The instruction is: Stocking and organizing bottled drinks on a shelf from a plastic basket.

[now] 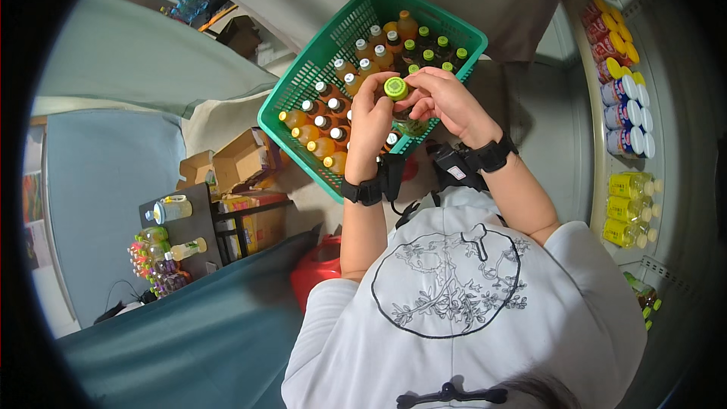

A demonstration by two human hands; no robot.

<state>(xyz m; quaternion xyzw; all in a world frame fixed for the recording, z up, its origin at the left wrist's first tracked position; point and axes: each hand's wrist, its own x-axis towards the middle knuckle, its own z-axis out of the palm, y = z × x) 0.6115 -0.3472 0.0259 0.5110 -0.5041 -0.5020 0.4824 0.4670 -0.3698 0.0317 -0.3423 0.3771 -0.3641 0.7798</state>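
Observation:
My left hand [369, 122] curls its thumb and fingers around the upper part of a drink bottle [412, 126] with a bright green cap [396, 88]. From the other side, my right hand [451, 102] grips the same bottle near its neck, its fingers bent. The bottle is held above a green plastic basket [306, 62] with slotted walls. Inside stand several orange-drink bottles [307, 135] with yellow caps, brown-drink bottles [339, 107] with white caps, and dark bottles [428, 57] with green caps. My hands and forearms hide part of the basket's contents.
On the right, a shelf holds red cans [608, 48] with yellow lids, white-lidded cans [622, 113] and yellow-labelled bottles [627, 207]. A dark table [199, 210] at left carries bottles. Open cardboard boxes [241, 162] and a red plastic stool [318, 270] are nearby.

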